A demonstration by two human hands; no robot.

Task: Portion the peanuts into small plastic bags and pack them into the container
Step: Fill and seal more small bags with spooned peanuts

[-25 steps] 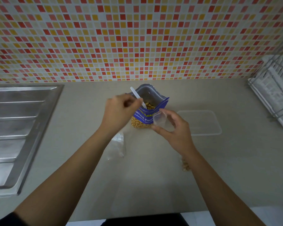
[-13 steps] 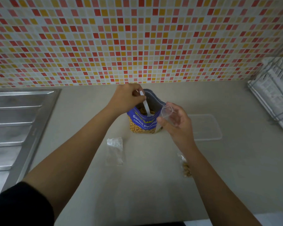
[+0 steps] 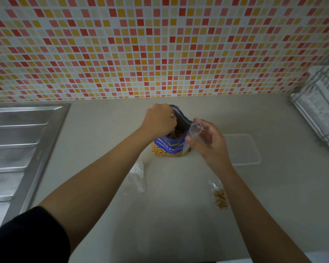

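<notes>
Standing upright on the tabletop (image 3: 179,224), not far from the mosaic tile wall (image 3: 160,44), a blue peanut bag (image 3: 169,147) has its mouth wide open, and peanuts (image 3: 177,134) show inside. Seen from the head camera, the left grip (image 3: 160,118) is down at that mouth, knuckles up. Its fingers are clenched round a white utensil (image 3: 172,115), of which only a sliver shows. The right grip (image 3: 207,141) is just beside the bag's right edge, pinching a small clear plastic bag (image 3: 195,130) with its mouth held open. Right of that hand a clear rectangular container (image 3: 243,149) sits flat on the tabletop, apart from the peanut bag. Nearer the person, a filled small bag (image 3: 220,200) of peanuts lies by the right forearm. Some empty plastic bags (image 3: 138,175) lie beside the left forearm. A steel drainboard (image 3: 17,149) is at far left and a wire dish rack (image 3: 319,111) at far right.
</notes>
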